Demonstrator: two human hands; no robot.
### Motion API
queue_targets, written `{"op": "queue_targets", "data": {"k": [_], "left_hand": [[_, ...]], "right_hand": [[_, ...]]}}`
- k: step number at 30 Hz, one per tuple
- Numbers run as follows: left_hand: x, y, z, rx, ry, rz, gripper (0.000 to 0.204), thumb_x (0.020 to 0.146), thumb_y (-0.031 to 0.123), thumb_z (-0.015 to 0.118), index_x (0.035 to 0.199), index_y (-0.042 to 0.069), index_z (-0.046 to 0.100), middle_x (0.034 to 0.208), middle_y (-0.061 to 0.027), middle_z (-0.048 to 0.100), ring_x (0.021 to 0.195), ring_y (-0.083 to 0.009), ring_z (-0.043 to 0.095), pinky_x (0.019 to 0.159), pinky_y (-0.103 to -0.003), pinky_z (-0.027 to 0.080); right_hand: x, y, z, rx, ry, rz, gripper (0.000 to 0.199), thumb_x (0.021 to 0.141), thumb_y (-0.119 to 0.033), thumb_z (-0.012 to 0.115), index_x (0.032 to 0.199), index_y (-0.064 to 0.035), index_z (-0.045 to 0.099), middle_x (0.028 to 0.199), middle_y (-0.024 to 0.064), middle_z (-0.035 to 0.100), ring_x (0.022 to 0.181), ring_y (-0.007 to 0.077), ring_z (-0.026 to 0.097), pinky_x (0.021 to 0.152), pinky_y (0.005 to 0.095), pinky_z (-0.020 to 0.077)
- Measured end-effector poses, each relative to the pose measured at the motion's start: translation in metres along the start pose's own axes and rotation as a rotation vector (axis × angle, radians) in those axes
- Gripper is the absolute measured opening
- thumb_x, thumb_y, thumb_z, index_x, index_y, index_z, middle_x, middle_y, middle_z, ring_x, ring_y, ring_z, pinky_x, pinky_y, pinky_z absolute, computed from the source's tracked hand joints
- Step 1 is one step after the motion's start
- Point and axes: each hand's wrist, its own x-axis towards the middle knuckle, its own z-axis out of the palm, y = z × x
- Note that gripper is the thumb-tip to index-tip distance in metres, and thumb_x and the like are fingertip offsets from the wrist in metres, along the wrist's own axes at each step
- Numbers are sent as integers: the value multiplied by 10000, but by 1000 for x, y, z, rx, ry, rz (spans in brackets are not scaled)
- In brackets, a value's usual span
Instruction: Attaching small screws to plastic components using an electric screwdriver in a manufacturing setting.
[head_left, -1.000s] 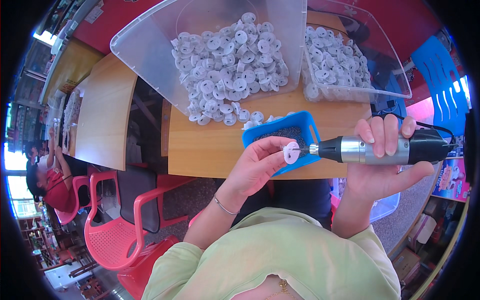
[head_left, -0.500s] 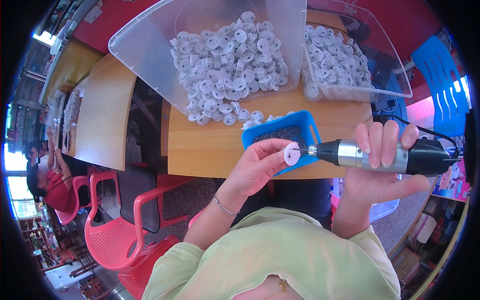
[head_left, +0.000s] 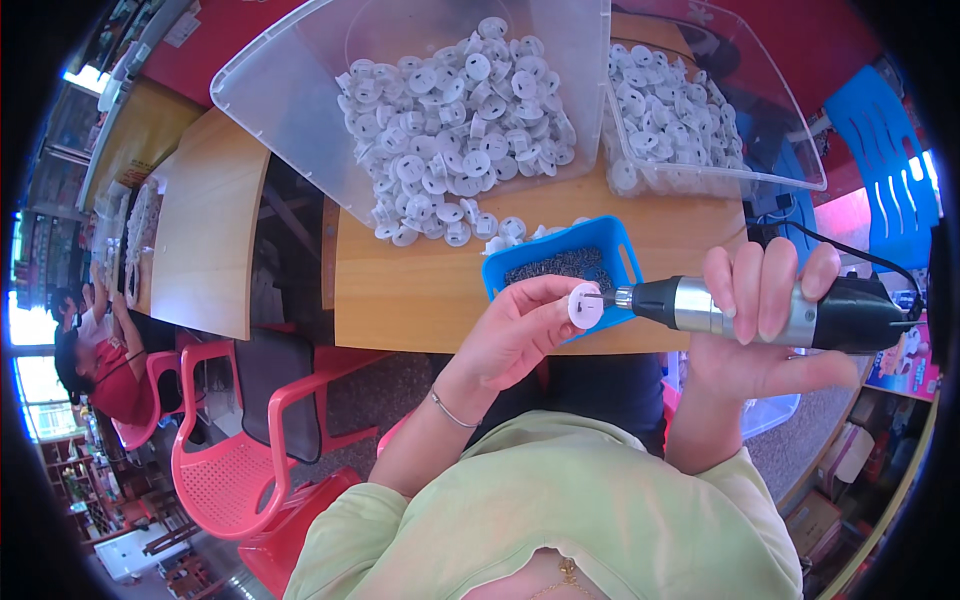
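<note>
the left hand (head_left: 515, 335) pinches a small white plastic disc (head_left: 585, 305) between its fingers (head_left: 560, 290), holding it up just in front of the table (head_left: 420, 290) edge, face turned toward the tool. the right hand (head_left: 765, 320) wraps around an electric screwdriver (head_left: 770, 310) with a silver collar and black body, its fingers curled over the top of the barrel and the thumb underneath. the tool lies roughly level, its thin bit touching the centre of the disc. a black cord (head_left: 830, 245) runs from the rear of the tool back over the table.

just behind the disc sits a small blue tray (head_left: 615, 250) holding a dark heap of tiny parts, too fine to tell apart. further back on the table, a large clear plastic bin (head_left: 290, 90) lies tipped toward the person, spilling a pile of white discs (head_left: 455, 120) onto the wood; a few loose ones lie beside the blue tray. a second clear bin (head_left: 770, 150) to the right holds more of the same discs.

red plastic chairs (head_left: 235, 460) stand below the table at left, and another person (head_left: 95, 360) in red sits at the far left edge. a blue chair (head_left: 885, 160) shows at right.
</note>
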Motion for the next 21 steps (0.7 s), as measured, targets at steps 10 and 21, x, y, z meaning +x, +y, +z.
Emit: {"op": "queue_targets", "data": {"k": [10, 21], "left_hand": [[1, -2, 2, 78, 4, 32, 178, 809, 62, 531, 979, 13, 548, 958, -44, 558, 884, -114, 534, 798, -253, 439], [0, -3, 0, 65, -38, -1, 174, 809, 73, 536, 972, 18, 554, 907, -31, 563, 812, -91, 531, 708, -223, 447]], "right_hand": [[1, -1, 1, 13, 39, 41, 500, 652, -530, 621, 845, -141, 372, 618, -48, 418, 523, 29, 405, 551, 182, 339], [2, -1, -2, 49, 2, 42, 504, 667, -517, 622, 854, -134, 353, 628, -33, 424, 534, 43, 418, 573, 202, 358]]}}
